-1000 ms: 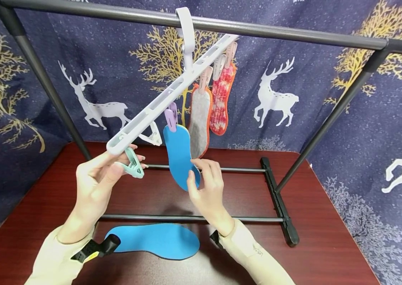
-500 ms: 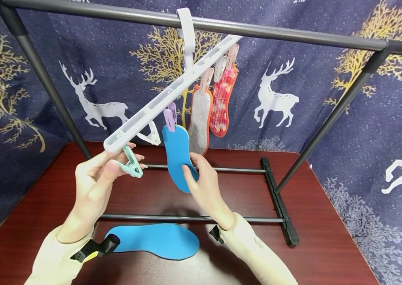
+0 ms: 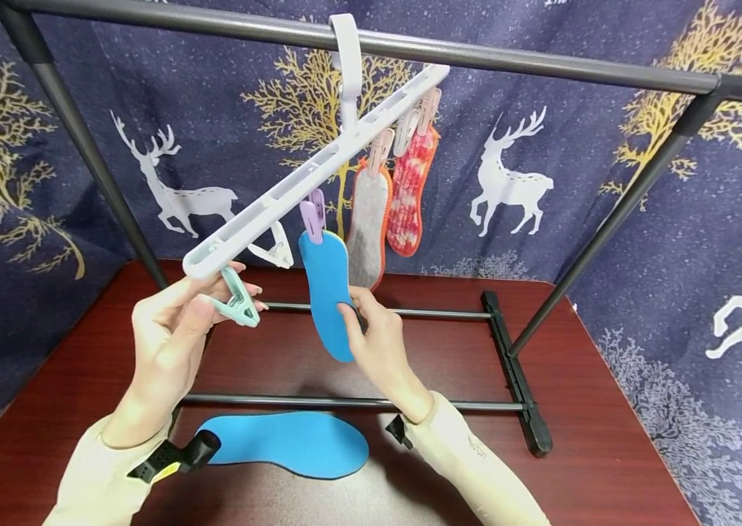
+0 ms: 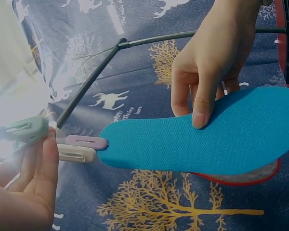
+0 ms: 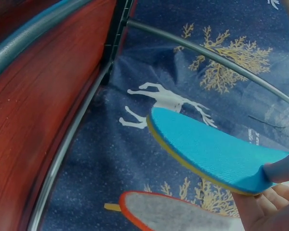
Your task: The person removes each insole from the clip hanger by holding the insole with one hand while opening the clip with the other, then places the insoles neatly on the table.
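Blue foot-shaped fabric insole (image 3: pixel 327 285) hangs at frame centre from a purple plastic clip (image 3: pixel 312 219). Our right hand (image 3: pixel 380 340) pinches the insole's edge; our left hand (image 3: pixel 169 336) pinches a mint-green plastic clip (image 3: pixel 237 303). Tugging downward, we could pull the insole loose.

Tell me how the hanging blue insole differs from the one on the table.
The hanging insole hangs from the purple clip, while the table insole lies flat on the table. The right hand pinches the hanging insole; no hand touches the table insole. Both show a blue face.
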Motion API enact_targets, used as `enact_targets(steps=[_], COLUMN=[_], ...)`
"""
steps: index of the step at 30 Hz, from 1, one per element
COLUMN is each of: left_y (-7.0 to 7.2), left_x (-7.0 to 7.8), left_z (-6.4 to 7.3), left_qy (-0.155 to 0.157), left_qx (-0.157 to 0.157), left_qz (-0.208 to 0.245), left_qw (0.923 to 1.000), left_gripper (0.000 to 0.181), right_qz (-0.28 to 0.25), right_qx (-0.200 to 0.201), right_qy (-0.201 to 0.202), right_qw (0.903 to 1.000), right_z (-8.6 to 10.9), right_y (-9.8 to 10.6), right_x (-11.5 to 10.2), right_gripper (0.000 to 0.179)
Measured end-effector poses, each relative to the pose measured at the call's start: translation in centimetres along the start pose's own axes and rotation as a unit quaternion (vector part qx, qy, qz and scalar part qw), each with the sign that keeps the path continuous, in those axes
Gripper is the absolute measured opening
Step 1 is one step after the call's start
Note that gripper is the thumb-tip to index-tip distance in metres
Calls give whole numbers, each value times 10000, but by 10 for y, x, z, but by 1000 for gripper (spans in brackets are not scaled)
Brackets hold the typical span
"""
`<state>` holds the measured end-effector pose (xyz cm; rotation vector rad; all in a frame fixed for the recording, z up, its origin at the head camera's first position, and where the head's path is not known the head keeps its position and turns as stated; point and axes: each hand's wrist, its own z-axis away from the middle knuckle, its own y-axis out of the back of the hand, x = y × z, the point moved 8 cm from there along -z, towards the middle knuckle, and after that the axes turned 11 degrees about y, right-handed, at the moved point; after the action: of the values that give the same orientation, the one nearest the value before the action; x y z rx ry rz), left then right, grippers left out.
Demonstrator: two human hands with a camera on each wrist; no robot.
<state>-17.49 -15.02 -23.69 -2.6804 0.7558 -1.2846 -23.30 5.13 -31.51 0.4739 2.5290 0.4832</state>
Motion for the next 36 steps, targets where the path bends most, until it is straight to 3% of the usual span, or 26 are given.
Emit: enact_targets(steps=[20, 26, 30, 36], left_y=[-1, 2, 9, 18], left_x=[0, -6, -10, -17], left_z=[0, -2, -4, -8], left_qy=[-117, 38, 243, 600], left_qx=[-167, -183, 16, 319], left_qz=[187, -62, -327, -351], left_qw=[9996, 9998, 9992, 9971], left_gripper=[33, 39, 46, 32], right_qz=[199, 181, 145, 127], right_qx=[131, 152, 156, 199], right_qy=[91, 151, 149, 179], right_qw=[9997, 9996, 9997, 9996], right_z=[1, 1, 2, 2], right_y=[3, 3, 3, 4], right_x=[-3, -4, -4, -6], right_gripper=[16, 16, 15, 15])
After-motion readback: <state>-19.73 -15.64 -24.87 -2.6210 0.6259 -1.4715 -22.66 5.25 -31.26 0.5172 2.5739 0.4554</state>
